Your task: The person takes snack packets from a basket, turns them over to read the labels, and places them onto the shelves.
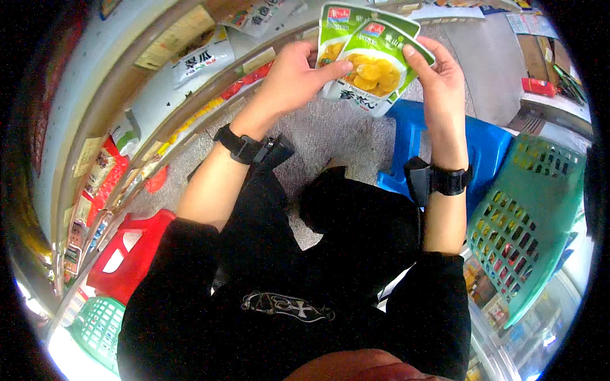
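Two green-and-white pouches of pickled vegetables overlap in front of me, fanned slightly apart. The front pouch bears a picture of yellow slices and some writing; the rear pouch shows past its left and upper edges. My left hand grips the pouches from the left, thumb across the front and fingers hidden behind. At the upper right side my right hand pinches the front pouch, its thumb on the face. Whether its fingers also hold the rear pouch is hidden. Black bands with boxy devices are strapped on both wrists.
Shelves run along the left, with a white packet and red packets on them. A blue plastic stool stands beyond my right forearm. To the right is a green perforated basket; a red plastic stool stands at left.
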Demonstrator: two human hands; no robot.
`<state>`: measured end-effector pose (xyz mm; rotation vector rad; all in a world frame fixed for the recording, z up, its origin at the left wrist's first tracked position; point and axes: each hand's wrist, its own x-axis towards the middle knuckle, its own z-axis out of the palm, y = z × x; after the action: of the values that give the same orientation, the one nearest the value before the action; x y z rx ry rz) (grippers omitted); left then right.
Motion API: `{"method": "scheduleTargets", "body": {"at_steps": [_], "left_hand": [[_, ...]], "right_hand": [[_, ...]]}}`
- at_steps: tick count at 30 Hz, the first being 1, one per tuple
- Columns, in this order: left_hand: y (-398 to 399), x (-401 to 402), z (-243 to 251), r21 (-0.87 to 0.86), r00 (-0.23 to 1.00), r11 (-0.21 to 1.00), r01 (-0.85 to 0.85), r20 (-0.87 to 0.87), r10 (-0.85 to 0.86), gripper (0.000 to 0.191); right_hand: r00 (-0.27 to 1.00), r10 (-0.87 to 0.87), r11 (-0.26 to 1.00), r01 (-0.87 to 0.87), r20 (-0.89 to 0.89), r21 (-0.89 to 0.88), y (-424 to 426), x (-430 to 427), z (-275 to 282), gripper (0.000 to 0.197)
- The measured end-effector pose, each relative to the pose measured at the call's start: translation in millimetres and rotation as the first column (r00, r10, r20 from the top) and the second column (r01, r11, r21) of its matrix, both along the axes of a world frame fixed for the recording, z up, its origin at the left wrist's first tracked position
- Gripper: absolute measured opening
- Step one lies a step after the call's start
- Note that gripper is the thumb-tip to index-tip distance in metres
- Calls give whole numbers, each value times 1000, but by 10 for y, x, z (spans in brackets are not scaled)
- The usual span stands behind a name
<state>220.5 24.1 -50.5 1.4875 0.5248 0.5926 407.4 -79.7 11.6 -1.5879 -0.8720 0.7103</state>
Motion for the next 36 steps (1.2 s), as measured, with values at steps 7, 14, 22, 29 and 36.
{"method": "scheduleTargets", "body": {"at_steps": [7,14,22,29,36], "left_hand": [[-171,69,-173,-325,980,943,-70,154,126,34],[-108,188,-390,-330,980,941,-73,153,130,39],[-94,328,-312,-580,959,814,-36,210,192,29],[-40,320,-340,-672,971,739,56,209,116,27],[-51,312,-545,-529,987,841,112,156,-33,34]], "right_hand": [[922,15,1000,-19,-388,-7,-108,39,-346,36],[954,54,999,-52,-295,17,-192,160,-496,29],[959,-95,981,135,-267,136,-394,367,-484,27],[942,-235,956,269,-238,121,-532,539,-486,25],[930,-151,977,192,-335,91,-441,386,-546,25]]}}
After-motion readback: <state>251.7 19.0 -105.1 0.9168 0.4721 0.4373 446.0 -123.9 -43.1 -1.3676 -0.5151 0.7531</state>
